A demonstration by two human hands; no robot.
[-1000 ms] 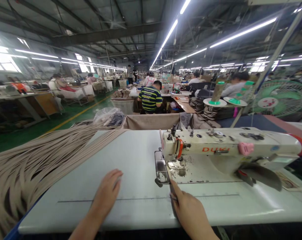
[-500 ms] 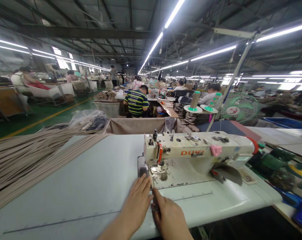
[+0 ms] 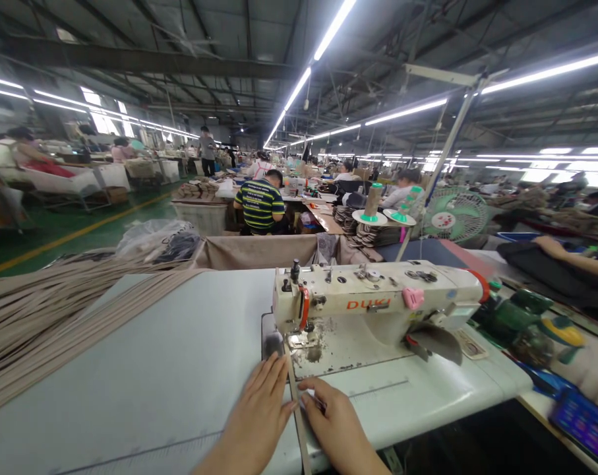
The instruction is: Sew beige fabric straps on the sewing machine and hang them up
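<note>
A narrow beige fabric strip (image 3: 301,437) runs from the table's front edge up to the presser foot (image 3: 302,340) of a white sewing machine (image 3: 378,297). My left hand (image 3: 256,412) lies flat along the strip's left side, fingers stretched toward the needle area and thumb touching the strip. Just right of the strip is my right hand (image 3: 335,422), with its fingers curled inward. A small glint of metal shows among those fingers, too hidden to name. The pale tabletop (image 3: 180,369) lies under both hands.
Long beige strips (image 3: 56,323) are heaped at the left. Behind the machine stand a cloth-lined bin (image 3: 259,251) and thread cones (image 3: 372,203). A green fan (image 3: 451,214) is at right. Another person's hand (image 3: 550,247) rests on dark fabric. A phone (image 3: 585,422) lies lower right.
My right hand has moved slightly away from my left, and the strip now shows between them. The view has shifted right. Another person's arm and dark fabric have come in at right.
</note>
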